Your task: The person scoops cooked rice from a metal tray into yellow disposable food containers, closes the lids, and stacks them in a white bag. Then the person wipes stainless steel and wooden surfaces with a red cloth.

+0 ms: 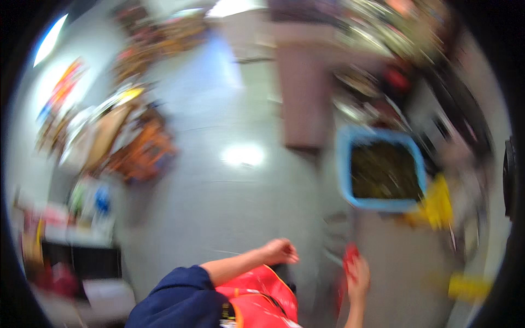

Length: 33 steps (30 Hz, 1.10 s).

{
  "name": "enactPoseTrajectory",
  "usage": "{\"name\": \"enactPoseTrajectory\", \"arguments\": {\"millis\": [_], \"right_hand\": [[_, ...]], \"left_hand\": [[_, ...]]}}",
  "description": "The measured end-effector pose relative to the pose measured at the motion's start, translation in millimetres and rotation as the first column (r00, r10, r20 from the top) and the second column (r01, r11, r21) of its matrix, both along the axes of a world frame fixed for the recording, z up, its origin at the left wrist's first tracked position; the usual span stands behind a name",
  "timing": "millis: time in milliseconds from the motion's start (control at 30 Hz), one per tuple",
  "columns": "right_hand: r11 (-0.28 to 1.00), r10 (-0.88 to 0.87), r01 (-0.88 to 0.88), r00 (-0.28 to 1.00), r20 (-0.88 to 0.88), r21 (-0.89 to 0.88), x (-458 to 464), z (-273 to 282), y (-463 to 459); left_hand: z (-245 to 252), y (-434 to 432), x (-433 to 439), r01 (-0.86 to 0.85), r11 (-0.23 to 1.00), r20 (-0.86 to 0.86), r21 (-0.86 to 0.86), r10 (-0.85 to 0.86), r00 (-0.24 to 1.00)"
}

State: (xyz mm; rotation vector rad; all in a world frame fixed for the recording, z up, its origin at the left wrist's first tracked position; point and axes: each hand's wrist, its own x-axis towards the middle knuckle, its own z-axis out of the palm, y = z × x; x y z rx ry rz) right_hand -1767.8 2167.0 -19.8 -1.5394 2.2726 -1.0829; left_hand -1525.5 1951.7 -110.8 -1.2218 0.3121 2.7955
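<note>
My left hand [281,251] is in front of a red apron [262,291] at the bottom of the view, its fingers curled; nothing can be made out in it. To the right, my right hand [358,272] is at a red object [351,256], too blurred to name, and whether it grips it does not show. Ahead of that hand stands a light-blue rectangular tub [345,164] with a dark greenish-brown mass [385,170] inside. A dark sleeve covers my left upper arm. The whole view is smeared by motion.
Grey floor [205,205] runs ahead. A brownish-pink block-like object [303,94] stands beyond it. At left are an orange crate [147,151] and piled cardboard [108,135]. Yellow items [439,203] lie beside the tub, and a white-topped table [78,235] is at lower left.
</note>
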Motion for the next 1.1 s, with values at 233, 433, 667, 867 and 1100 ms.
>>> {"name": "enactPoseTrajectory", "arguments": {"millis": [233, 433, 667, 867, 1100], "right_hand": [[0.912, 0.408, -0.399, 0.866, -0.289, 0.091, 74.9, 8.7, 109.8], [0.811, 0.585, -0.537, 0.765, -0.269, 0.235, 94.6, 3.5, 206.0], [0.652, 0.729, -0.678, 0.684, -0.033, 0.34, 206.3, 31.6, 174.7], [0.251, 0.956, -0.915, 0.286, 0.067, 0.315, 353.9, 53.5, 5.6], [-0.185, 0.973, -0.932, -0.13, 0.189, 0.31, 579.1, 72.3, -95.3]], "left_hand": [[43.1, 53.3, 168.2, -0.513, 0.825, 0.056, -0.237, 0.539, 0.841], [62.6, 197.6, 331.8, -0.833, 0.463, 0.078, -0.303, 0.883, 0.463], [92.8, 296.0, 446.0, -0.963, 0.037, -0.13, -0.267, 0.989, 0.074], [106.8, 338.4, 553.6, -0.913, -0.339, -0.185, -0.227, 0.935, -0.301], [125.6, 393.2, 634.7, -0.637, -0.745, -0.259, -0.198, 0.667, -0.699]]}}
